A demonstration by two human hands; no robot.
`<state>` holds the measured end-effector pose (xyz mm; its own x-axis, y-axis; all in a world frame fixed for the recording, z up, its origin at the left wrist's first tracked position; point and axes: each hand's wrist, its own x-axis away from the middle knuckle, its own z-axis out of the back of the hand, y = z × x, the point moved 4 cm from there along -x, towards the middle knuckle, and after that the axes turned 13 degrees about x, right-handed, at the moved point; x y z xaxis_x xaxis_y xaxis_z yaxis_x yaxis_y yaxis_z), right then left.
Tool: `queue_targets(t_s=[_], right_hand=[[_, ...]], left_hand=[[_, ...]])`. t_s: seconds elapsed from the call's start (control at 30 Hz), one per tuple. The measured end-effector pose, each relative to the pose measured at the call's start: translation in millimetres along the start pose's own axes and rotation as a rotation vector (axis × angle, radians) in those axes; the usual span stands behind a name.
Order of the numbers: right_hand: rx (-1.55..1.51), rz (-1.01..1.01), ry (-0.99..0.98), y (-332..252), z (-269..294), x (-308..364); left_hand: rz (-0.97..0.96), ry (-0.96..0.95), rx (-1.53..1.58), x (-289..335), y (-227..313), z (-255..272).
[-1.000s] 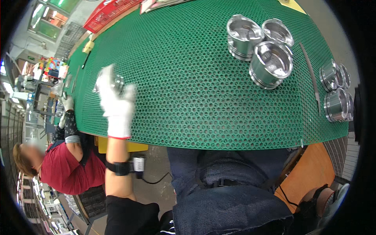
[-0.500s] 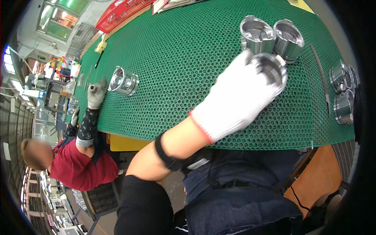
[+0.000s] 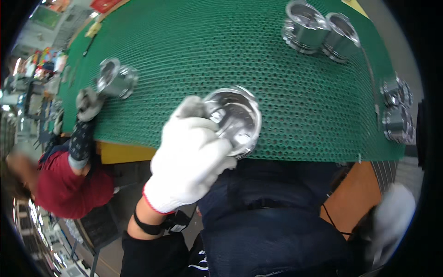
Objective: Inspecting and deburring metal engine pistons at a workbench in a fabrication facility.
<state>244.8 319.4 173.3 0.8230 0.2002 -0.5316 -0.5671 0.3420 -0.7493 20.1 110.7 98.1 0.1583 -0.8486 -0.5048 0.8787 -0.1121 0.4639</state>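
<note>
My left hand (image 3: 187, 159), in a white knit glove, grips a shiny metal piston (image 3: 251, 122) by its near left side. The piston's hollow end faces up toward me, and it is held above the green mat near the front edge. At the lower right, a pale blurred shape is my gloved right hand (image 3: 394, 212), off the table; motion smears its fingers. Two more pistons (image 3: 308, 28) (image 3: 340, 39) stand side by side at the far right of the mat.
A green perforated mat (image 3: 194, 55) covers the table. Several pistons (image 3: 398, 123) stand at the right edge, past a thin strip. On the left, a co-worker's gloved hand (image 3: 87, 105) is beside another piston (image 3: 117, 81). An orange-brown board (image 3: 348, 198) is below the table at right.
My left hand has carried the piston away from the two standing pistons, leftward and closer to my body. My right hand has come into view at the lower right. The view has shifted slightly.
</note>
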Motion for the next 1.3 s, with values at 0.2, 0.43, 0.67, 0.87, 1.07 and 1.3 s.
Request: queue_targets(t_s=[0.2, 0.43, 0.67, 0.87, 1.07, 1.3], right_hand=[[0.876, -0.362, 0.141, 130.8, -34.6, -28.4], [1.336, -0.078, 0.015, 149.4, -49.6, -39.2], [1.104, -0.516, -0.223, 126.4, -72.1, -11.1], [-1.022, -1.207, -0.176, 139.3, -86.5, 17.0], [-0.892, -1.317, 0.074, 134.4, -78.3, 18.6], [-0.565, -0.982, 0.213, 139.8, -38.7, 26.6]], left_hand=[[0.155, 0.233, 0.231, -38.4, -48.9, -21.4], [0.195, 0.207, 0.205, -47.3, -32.9, -26.7], [0.058, 0.007, -0.048, -1.8, 28.3, -43.2], [0.022, -0.032, -0.106, 4.6, 33.6, -54.5], [0.081, 0.196, -0.067, 27.7, 6.5, -27.3], [0.075, 0.109, -0.023, -8.9, 26.7, -23.9]])
